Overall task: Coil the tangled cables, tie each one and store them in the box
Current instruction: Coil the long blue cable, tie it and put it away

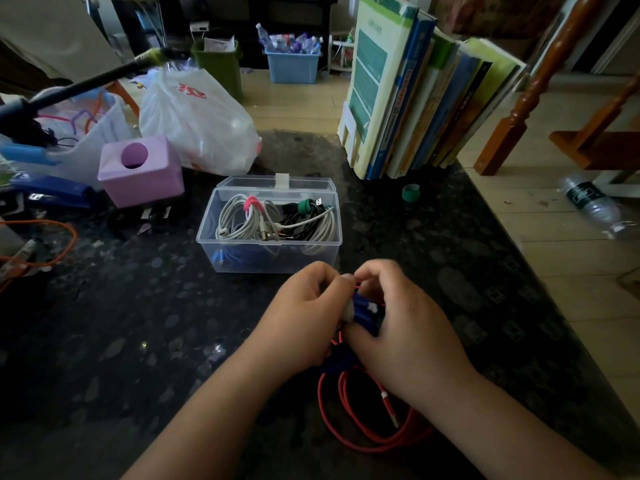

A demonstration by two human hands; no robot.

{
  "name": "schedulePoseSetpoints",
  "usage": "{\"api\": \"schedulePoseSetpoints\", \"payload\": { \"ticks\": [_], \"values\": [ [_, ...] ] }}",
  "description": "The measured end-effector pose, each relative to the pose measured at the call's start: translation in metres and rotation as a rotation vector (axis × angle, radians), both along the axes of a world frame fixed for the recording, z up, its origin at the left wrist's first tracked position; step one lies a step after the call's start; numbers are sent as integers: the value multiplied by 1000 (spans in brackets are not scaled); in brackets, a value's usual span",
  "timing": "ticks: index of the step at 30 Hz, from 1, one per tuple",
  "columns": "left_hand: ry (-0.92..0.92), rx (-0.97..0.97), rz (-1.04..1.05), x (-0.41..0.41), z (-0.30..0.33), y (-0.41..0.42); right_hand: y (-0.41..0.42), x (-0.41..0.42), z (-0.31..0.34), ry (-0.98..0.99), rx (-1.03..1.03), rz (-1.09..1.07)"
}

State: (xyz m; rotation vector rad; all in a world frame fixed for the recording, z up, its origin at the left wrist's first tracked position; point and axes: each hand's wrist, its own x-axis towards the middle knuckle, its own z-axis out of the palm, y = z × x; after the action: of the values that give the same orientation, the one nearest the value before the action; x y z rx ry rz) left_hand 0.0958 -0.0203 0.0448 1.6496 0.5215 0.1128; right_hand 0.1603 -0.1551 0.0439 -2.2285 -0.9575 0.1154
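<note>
Red cable (363,434) pinched between both hands' fingers (346,282).

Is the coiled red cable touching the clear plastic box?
Apart. The head view shows the red cable lying near the table's front edge, with dark tabletop and both hands between it and the clear box.

table (138,323) | dark stone | box (270,252), books (415,109), bag (197,123)

My left hand (304,317) and right hand (408,327) meet in front of me — fingers of both curled inward, fingertips nearly touching, pinching the same small bundle. Both bare forearms angle in from below.
</note>
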Motion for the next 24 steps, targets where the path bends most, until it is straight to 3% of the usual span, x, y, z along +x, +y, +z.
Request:
{"api": "schedulePoseSetpoints", "payload": {
  "ticks": [5, 10, 15, 24],
  "values": [
    [-56, 52, -95, -4, -2, 4, 0, 5, -4, 158, -31, 64],
    [-97, 199, -270, -11, -4, 12, 2, 11, -5, 552, -62, 219],
    [-119, 154, -296, -12, -2, 18, 4, 4, -8, 367, 30, 191],
    [-91, 296, -341, -15, 0, 20, 3, 5, -11, 575, 146, 225]
  ]
}}
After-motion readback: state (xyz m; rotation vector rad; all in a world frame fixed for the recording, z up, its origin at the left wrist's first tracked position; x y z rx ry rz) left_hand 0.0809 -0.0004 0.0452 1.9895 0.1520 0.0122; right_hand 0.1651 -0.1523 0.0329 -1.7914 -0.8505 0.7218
